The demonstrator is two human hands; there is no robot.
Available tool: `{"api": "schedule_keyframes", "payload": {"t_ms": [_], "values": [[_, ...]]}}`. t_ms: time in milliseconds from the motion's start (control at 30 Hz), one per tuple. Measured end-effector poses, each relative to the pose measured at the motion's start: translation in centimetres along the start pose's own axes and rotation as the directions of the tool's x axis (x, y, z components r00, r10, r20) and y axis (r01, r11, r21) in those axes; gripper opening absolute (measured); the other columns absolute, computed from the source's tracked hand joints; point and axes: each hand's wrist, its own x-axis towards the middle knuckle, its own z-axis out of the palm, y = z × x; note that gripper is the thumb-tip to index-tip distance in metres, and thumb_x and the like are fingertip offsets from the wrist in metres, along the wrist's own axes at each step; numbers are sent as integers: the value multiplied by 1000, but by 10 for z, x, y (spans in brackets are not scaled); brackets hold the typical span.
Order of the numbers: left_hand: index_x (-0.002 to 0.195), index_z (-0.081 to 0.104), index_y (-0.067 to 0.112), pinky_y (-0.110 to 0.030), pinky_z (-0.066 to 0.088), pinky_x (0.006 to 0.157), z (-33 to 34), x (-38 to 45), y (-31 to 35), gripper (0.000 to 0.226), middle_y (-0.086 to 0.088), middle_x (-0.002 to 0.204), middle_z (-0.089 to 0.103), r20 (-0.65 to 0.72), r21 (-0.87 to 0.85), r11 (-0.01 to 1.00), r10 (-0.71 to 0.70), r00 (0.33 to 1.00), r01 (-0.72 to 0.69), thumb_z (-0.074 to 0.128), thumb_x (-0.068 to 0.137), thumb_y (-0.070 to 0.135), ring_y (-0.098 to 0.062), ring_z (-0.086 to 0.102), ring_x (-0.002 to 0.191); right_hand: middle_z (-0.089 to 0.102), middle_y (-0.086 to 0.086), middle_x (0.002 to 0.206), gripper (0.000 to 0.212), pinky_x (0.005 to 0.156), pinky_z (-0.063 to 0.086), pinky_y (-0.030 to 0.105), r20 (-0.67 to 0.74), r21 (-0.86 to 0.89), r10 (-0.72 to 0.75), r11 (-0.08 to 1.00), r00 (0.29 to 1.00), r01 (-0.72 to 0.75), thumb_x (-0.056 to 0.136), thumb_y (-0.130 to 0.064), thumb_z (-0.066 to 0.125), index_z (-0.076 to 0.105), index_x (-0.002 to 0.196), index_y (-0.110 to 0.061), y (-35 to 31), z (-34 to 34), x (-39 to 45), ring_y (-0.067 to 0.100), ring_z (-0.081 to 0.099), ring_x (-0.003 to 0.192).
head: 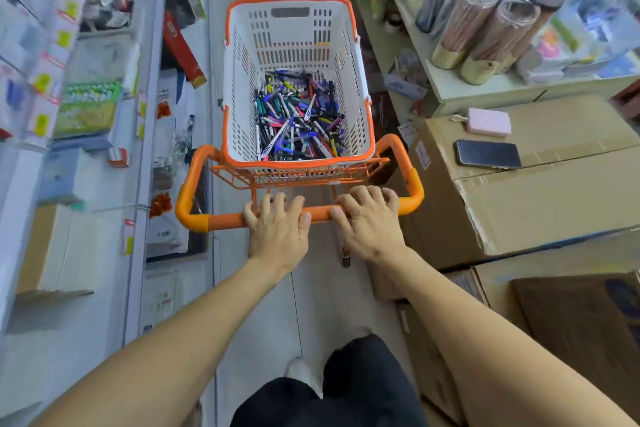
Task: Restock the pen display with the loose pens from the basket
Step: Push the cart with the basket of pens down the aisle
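A white basket (pixel 239 87) with an orange rim sits on an orange trolley in a narrow shop aisle. Several loose pens (pixel 298 118) in mixed colours lie heaped in its bottom. My left hand (pixel 277 229) and my right hand (pixel 370 225) both grip the trolley's orange handle bar (pixel 221 220), side by side, fingers curled over the top. On the upper right shelf stand clear tubes of pens or pencils (pixel 485 21); the view there is blurred.
Shelves of stationery line the left side (pixel 86 104). Large cardboard boxes (pixel 554 191) are stacked on the right, with a phone (pixel 488 154) and a pink case (pixel 489 121) on top. The pale floor of the aisle runs ahead beyond the basket.
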Motion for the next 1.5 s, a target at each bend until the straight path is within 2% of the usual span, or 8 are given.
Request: {"api": "schedule_keyframes", "payload": {"t_ms": [167, 267, 367, 567, 767, 1133, 1267, 1500], "values": [[111, 58, 24, -57, 30, 100, -12, 94, -11, 49, -5, 112, 58, 70, 12, 1000, -14, 997, 13, 16, 97, 46, -28, 49, 107, 60, -4, 119, 54, 100, 31, 49, -6, 55, -59, 997, 998, 60, 100, -68, 30, 66, 115, -30, 22, 9, 94, 25, 51, 114], [123, 52, 28, -63, 13, 112, -21, 150, -10, 37, -5, 126, 53, 179, -29, 992, -120, 977, 127, 24, 104, 44, -30, 41, 124, 61, -1, 119, 53, 96, 34, 50, -6, 37, -70, 997, 998, 71, 100, -67, 33, 66, 112, -28, 31, 14, 151, 28, 53, 107], [128, 48, 31, -66, 1, 115, -26, 197, -10, 34, -8, 136, 48, 192, -37, 976, -205, 960, 216, 26, 105, 42, -33, 36, 133, 60, 1, 123, 54, 97, 34, 49, 29, 13, -86, 996, 996, 86, 100, -68, 32, 65, 112, -28, 37, 16, 206, 28, 53, 108], [130, 48, 31, -59, 12, 112, -40, 292, -29, 36, -5, 133, 47, 179, -52, 980, -179, 967, 191, 25, 105, 44, -28, 39, 125, 60, 0, 122, 60, 97, 33, 47, 59, 0, -131, 991, 990, 131, 99, -69, 24, 65, 114, -27, 50, 17, 310, 28, 52, 109], [128, 49, 31, -58, 19, 107, -42, 395, -54, 37, -3, 131, 48, 129, -48, 981, -180, 975, 187, 24, 105, 46, -29, 40, 119, 62, -1, 122, 55, 95, 34, 47, -8, -7, -171, 985, 985, 170, 100, -68, 30, 66, 114, -29, 58, 23, 421, 28, 55, 107], [129, 48, 34, -56, 8, 108, -70, 621, -120, 36, -2, 132, 46, 151, -151, 975, -141, 979, 163, 24, 105, 47, -30, 35, 124, 66, 1, 113, 63, 101, 36, 48, -7, -1, -98, 995, 995, 98, 98, -71, 28, 68, 116, -25, 51, 35, 653, 31, 59, 103], [130, 47, 36, -55, 13, 108, -79, 698, -145, 36, -1, 132, 46, 172, -129, 980, -128, 977, 151, 24, 105, 47, -29, 36, 123, 63, -1, 119, 64, 107, 30, 46, 43, -2, -90, 996, 995, 90, 99, -72, 23, 65, 121, -28, 46, 35, 731, 28, 56, 109], [129, 47, 36, -53, 16, 105, -95, 829, -172, 35, -2, 131, 48, 156, -105, 983, -134, 979, 151, 23, 105, 46, -28, 37, 120, 63, -1, 114, 59, 105, 33, 47, -11, 15, -95, 995, 995, 95, 99, -69, 28, 66, 116, -27, 53, 47, 863, 28, 55, 108]]}}
